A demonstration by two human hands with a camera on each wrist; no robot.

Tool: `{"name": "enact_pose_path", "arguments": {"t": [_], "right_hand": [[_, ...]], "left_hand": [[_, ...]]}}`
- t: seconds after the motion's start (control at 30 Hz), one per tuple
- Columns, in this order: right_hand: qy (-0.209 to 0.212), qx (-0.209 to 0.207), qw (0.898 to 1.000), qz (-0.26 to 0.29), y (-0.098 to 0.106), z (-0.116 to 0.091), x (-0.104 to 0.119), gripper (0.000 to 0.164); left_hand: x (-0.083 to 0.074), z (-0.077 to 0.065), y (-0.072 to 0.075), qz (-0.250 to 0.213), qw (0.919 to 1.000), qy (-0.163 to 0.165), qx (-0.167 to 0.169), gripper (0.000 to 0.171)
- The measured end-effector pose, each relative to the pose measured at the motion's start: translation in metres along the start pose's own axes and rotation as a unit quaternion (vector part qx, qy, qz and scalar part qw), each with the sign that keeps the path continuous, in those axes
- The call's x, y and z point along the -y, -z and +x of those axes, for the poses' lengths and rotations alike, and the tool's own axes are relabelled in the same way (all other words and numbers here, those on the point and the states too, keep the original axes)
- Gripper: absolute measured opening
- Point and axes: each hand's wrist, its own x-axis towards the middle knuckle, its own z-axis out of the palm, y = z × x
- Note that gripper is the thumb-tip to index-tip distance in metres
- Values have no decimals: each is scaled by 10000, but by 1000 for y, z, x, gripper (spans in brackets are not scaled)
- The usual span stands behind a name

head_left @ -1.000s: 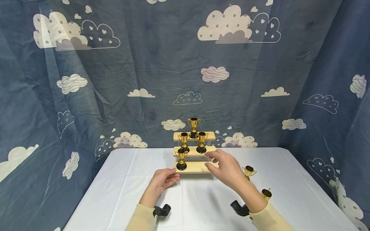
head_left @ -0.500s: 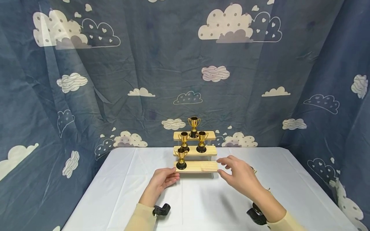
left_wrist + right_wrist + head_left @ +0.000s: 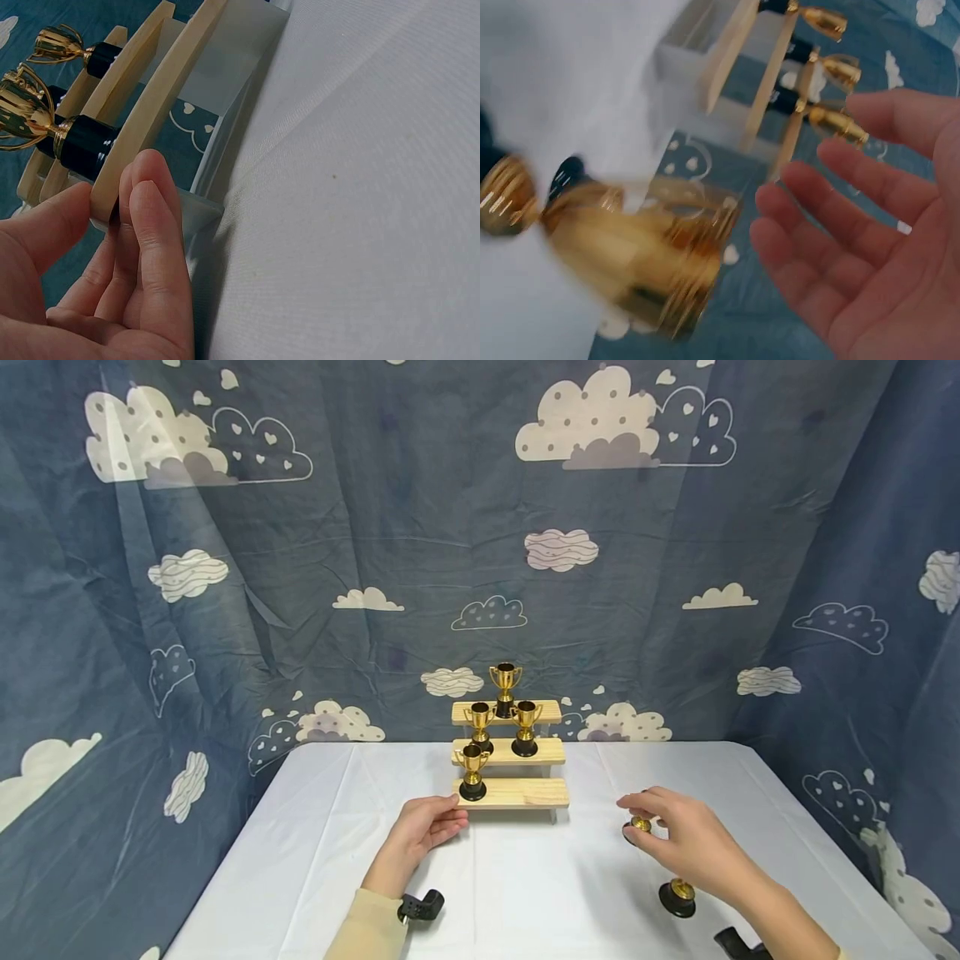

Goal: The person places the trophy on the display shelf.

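Note:
A three-step wooden display stand (image 3: pixel 525 793) bears small gold trophy cups on black bases. One trophy (image 3: pixel 505 685) is on the top step, two on the middle, and one trophy (image 3: pixel 472 768) at the left of the bottom step. My left hand (image 3: pixel 423 827) pinches the left end of that bottom plank (image 3: pixel 146 112), thumb above and fingers beneath. Right of the stand, my right hand (image 3: pixel 693 839) hovers with loosely bent fingers over two more trophies on the table, partly covering both. The right wrist view shows a blurred trophy cup (image 3: pixel 645 255) beside the fingers, apart from them.
A white cloth covers the table (image 3: pixel 525 893). A dark blue curtain (image 3: pixel 405 543) with cloud prints hangs right behind the stand and down both sides. The nearer loose trophy's black base (image 3: pixel 677 900) shows below my right hand.
My right hand has moved from the bottom step's right end, rightward and toward me, to the loose trophies. The left hand keeps its hold on the plank; the stand's trophies have not moved.

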Motion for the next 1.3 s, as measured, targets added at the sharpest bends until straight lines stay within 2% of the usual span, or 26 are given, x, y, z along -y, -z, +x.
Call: {"name": "enact_pose_path", "arguments": {"t": [0.1,0.2,0.47,0.73,0.9,1.07,1.2,1.3], "right_hand": [[-32,140,9999,48,4,-8,-13,29],[123,134,9998,91,6,-17,-25,31],[577,-53,9983,-8,11,-34,-45,37],[649,-226,9976,-11,12,-49,-60,42],[667,56,9977,-81,13,-55,-70,51],[547,442,9975,35,13,-56,-77,52],[487,544,9969,308,12,-57,-82,49],[277,728,9950,624,12,-57,-85,44]], "left_hand": [[1,-2,-1,8,10000,16,-13,30],[0,-3,-2,4,10000,33,-19,30],[-1,-1,-1,-23,10000,23,4,32],[0,-1,0,-17,10000,47,16,30],[0,-1,-1,42,10000,61,0,32],[0,-1,-1,92,9999,60,-34,30],[0,-2,-1,105,9999,59,-52,30],[-1,-2,-1,110,9999,31,-42,31]]}}
